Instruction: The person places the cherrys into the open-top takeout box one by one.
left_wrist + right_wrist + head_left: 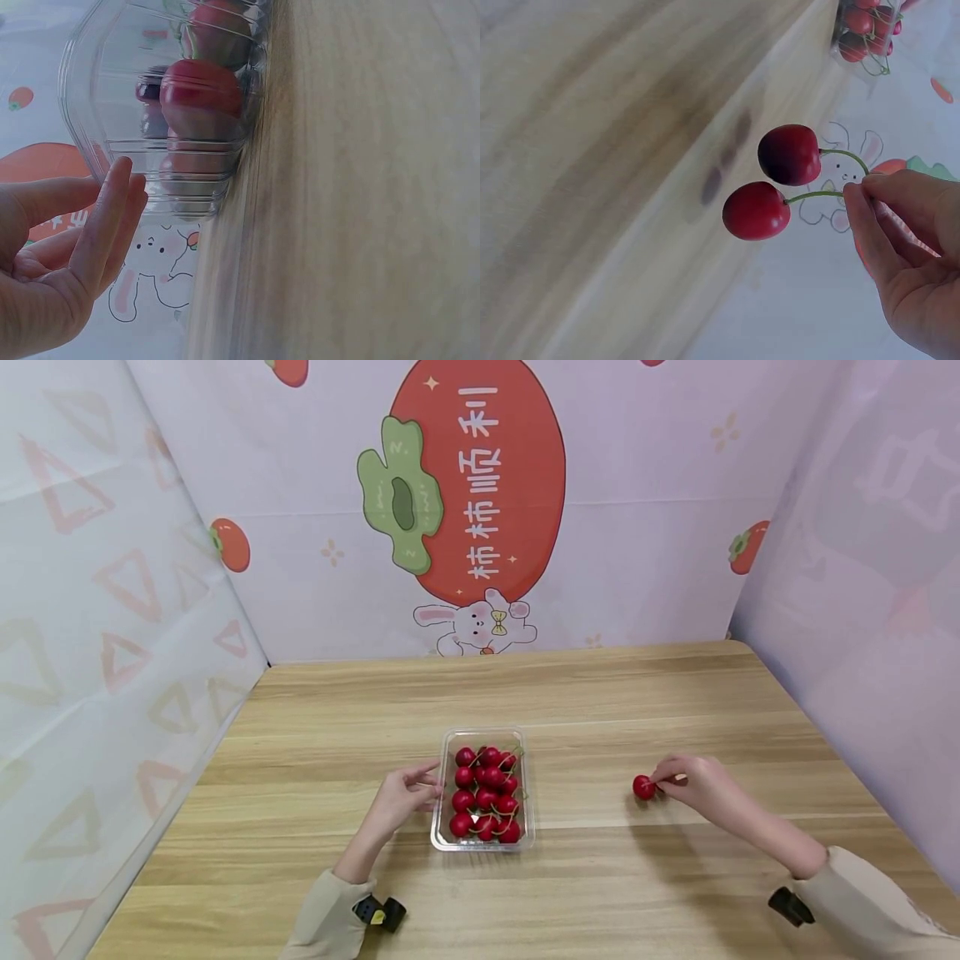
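Observation:
A clear plastic tray (486, 732) stands mid-table, filled with several red cherries (486, 793) on green stems. My left hand (427, 787) rests beside its left wall, and the left wrist view shows straight fingers (112, 210) touching the tray's ribbed wall (97, 90). Off to the right, my right hand (660, 783) pinches the stems of a pair of cherries (643, 787) just above the table. In the right wrist view the two cherries (776, 180) hang from stems held between thumb and fingertips (862, 202) of my right hand (855, 191).
The wooden table (600, 710) is walled in by printed fabric panels at the back (480, 502), left and right. The cherry tray (862, 30) shows far off in the right wrist view. Black wrist cameras (381, 913) sit on both sleeves.

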Demonstrator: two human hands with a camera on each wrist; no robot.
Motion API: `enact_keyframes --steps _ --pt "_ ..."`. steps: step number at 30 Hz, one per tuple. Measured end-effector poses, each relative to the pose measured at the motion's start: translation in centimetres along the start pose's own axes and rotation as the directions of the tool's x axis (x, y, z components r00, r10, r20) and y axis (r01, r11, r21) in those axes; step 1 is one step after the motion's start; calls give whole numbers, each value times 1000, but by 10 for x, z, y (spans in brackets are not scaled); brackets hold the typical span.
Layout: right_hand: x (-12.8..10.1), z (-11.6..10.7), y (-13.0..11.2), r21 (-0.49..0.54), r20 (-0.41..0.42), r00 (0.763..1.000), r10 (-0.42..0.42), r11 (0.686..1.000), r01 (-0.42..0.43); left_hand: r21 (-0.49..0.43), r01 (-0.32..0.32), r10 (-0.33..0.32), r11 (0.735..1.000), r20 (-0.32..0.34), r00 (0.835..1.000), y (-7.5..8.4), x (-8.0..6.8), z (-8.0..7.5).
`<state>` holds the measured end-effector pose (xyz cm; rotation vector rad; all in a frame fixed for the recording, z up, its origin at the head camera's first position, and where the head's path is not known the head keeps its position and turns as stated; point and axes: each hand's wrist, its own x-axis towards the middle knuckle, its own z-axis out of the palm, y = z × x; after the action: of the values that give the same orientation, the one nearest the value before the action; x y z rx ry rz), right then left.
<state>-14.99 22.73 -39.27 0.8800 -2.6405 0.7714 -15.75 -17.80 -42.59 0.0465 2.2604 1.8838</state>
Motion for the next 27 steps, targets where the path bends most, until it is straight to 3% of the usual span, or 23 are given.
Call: enact_keyframes --steps 15,27 --pt "40 -5 -22 59 147 987 66 995 -75 28 2 -1 1000 -8 1000 0 0 0" --pt "67 5 -39 50 101 994 -38 998 33 7 5 -5 1000 -1 1000 1 -1 0"
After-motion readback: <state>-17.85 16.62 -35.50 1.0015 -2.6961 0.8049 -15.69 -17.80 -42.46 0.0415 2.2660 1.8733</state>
